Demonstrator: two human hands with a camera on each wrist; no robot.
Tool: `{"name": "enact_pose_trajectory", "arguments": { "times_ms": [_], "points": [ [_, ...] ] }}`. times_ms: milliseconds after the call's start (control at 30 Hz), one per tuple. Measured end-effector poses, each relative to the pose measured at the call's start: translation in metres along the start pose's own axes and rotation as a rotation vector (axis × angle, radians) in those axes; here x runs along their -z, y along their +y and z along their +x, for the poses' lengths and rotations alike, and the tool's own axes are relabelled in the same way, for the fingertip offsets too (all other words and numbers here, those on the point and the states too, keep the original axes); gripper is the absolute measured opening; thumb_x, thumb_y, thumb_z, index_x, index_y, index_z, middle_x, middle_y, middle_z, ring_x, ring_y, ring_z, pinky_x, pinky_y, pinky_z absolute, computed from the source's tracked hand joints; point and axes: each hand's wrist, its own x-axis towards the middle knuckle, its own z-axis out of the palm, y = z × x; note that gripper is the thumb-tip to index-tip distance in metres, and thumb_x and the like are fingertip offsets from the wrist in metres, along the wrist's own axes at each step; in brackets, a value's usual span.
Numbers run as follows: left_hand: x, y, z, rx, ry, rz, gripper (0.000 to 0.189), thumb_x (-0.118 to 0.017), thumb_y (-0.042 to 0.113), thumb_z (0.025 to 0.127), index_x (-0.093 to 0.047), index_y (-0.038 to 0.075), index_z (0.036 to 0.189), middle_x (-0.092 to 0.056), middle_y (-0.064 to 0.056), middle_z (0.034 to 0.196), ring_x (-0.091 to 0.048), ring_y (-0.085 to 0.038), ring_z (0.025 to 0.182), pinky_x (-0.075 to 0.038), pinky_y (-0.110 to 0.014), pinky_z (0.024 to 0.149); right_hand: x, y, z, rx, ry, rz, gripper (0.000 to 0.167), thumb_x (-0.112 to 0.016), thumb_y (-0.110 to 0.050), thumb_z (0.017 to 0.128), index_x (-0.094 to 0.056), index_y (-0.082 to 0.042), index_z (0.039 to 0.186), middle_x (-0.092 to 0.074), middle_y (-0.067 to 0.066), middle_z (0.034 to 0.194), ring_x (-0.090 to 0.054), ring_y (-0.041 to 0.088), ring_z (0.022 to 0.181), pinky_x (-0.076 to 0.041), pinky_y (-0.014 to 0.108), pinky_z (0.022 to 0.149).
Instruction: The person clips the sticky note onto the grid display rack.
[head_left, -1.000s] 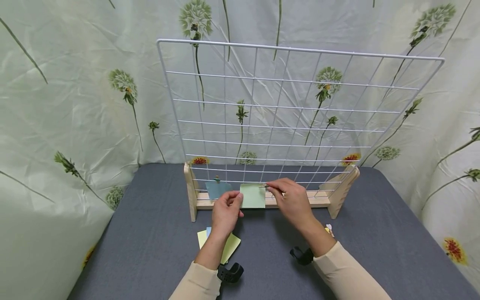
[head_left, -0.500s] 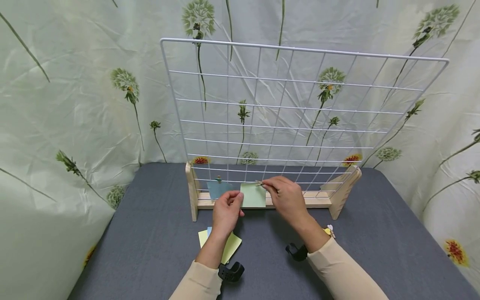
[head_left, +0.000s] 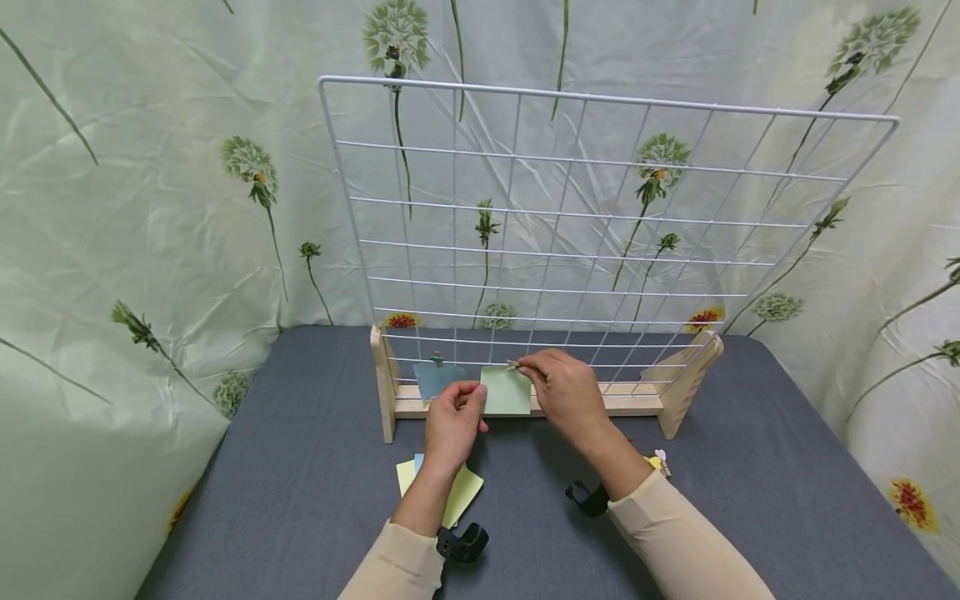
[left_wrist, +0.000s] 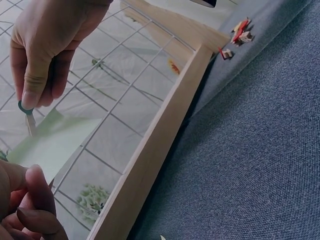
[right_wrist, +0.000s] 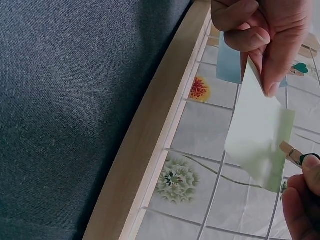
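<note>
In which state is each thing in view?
Green note: held, slightly bent
Clothespin: at green note's upper edge, grip unclear
Left hand: pinching green note
Right hand: pinching clothespin
Wire grid: standing
Blue note: clipped to wire grid
Loose notes: lying overlapped
Small decorated pieces: lying loose

Paper (head_left: 506, 393) before grid (head_left: 585, 97), perhaps touching.

The head view looks down and forward across the bench (head_left: 300, 483); close in, the left-wrist view faces right, the right-wrist view left, sharing the green note (left_wrist: 59, 144).
</note>
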Motion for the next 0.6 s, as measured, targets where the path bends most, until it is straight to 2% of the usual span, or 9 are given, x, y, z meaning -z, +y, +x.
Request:
{"name": "enact_pose_trajectory", "arguments": {
  "times_ms": [600],
  "points": [
    [-0.0012,-0.0012,0.0006,0.000,0.001,-0.002,0.024,-0.066,0.021,0.099,-0.071,0.003,0.114,-0.075,-0.013,0.091,-0.057,-0.006,0.049,-0.047,-0.023,0.056,0.0005,-0.0069,0.0046,0.000,-0.066,-0.043,0.009,-0.076,-0.012,0.091,-0.079,-0.008,0.099,-0.078,0.006,0.095,-0.075,0.021,0.090,-0.060,0.037,0.076]
  ]
}}
